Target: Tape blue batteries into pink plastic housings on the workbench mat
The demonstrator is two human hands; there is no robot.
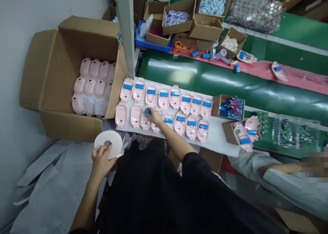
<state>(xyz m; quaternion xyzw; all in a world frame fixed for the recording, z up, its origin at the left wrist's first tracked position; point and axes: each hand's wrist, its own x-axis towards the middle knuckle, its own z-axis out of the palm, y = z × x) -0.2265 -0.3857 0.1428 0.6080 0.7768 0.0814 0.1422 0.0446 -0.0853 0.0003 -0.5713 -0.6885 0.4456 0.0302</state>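
My left hand (101,160) grips a large roll of white tape (112,138) by its core, in front of the carton. Over the near row of pink plastic shells, my right hand (154,117) has its fingertips on a small blue battery (147,111), which lies at the top of one pink shell (145,121); the fingers partly cover it. Left of it, an open pink shell (136,117) and the end shell (121,115) hold no battery. Most other shells in the two rows carry a blue battery with thin wires, such as the one on the far row (164,94).
A large carton (71,126) with stacked pink shells stands at left. A box of wired blue batteries (216,107) is right of the rows. Behind runs a green conveyor (184,69), with boxes of plastic rings (178,30) beyond. A seated person (279,179) is at right.
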